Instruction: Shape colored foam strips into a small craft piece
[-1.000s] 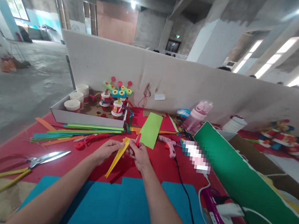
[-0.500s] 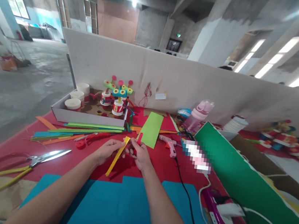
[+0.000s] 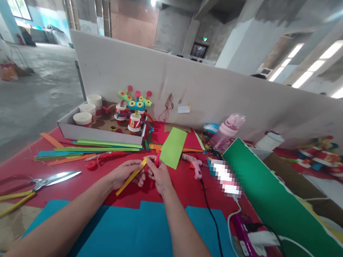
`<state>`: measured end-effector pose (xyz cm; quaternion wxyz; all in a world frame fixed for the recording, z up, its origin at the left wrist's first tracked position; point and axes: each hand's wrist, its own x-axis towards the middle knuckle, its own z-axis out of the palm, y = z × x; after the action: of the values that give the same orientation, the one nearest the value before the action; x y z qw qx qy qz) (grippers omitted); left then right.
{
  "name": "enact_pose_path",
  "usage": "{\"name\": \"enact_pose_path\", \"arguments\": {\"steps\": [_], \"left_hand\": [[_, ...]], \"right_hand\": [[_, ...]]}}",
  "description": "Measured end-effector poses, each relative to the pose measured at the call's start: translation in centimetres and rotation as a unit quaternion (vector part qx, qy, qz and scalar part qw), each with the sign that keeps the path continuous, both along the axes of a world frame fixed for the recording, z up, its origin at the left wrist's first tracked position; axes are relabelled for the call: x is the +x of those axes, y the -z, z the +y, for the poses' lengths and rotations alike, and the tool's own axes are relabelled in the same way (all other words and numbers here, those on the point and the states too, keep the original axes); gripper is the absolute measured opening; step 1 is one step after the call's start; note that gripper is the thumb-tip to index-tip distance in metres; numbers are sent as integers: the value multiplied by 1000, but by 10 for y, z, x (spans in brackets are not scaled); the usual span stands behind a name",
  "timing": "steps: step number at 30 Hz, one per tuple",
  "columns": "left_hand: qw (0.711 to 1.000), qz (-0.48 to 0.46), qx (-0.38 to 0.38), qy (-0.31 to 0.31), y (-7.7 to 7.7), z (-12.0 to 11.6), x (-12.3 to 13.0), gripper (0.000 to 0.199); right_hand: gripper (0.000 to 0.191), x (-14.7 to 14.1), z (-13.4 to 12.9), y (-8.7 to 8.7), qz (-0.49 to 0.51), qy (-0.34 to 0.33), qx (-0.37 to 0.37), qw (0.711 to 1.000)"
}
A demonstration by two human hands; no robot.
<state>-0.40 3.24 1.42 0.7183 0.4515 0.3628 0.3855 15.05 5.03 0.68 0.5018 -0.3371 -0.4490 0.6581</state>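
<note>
A yellow paper strip slants down to the left from the fingers of my left hand, which is closed on it. My right hand is closed round a red strip whose upper end stands above the fingers. The fingertips of both hands meet near the yellow strip's top end. Just beyond my right hand lies a light green paper sheet on the red table cover. A pink glue gun rests to its right. Blue sheets lie under my forearms.
Large scissors lie open at the left, below coloured paper strips. Behind them, a white box holds cups and paper figures. A green board, a purple power strip and cables occupy the right. A pink bottle stands near the partition.
The yellow strip has tilted, its lower end swinging left and slightly up. My right hand has shifted slightly, and its red strip now stands more upright.
</note>
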Motion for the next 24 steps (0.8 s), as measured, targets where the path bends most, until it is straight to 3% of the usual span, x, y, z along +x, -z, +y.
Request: {"name": "enact_pose_path", "arguments": {"steps": [5, 9, 16, 24], "left_hand": [[999, -8, -31, -24, -1, 6, -5, 40], [997, -14, -32, -74, -2, 10, -8, 52], [994, 12, -3, -112, -3, 8, -7, 45], [984, 1, 63, -165, -4, 8, -3, 40]], "right_hand": [[59, 5, 6, 0, 51, -20, -28, 998], [54, 8, 9, 3, 20, -10, -26, 999], [47, 7, 4, 0, -56, 14, 11, 998], [33, 6, 7, 6, -176, 54, 107, 977]]}}
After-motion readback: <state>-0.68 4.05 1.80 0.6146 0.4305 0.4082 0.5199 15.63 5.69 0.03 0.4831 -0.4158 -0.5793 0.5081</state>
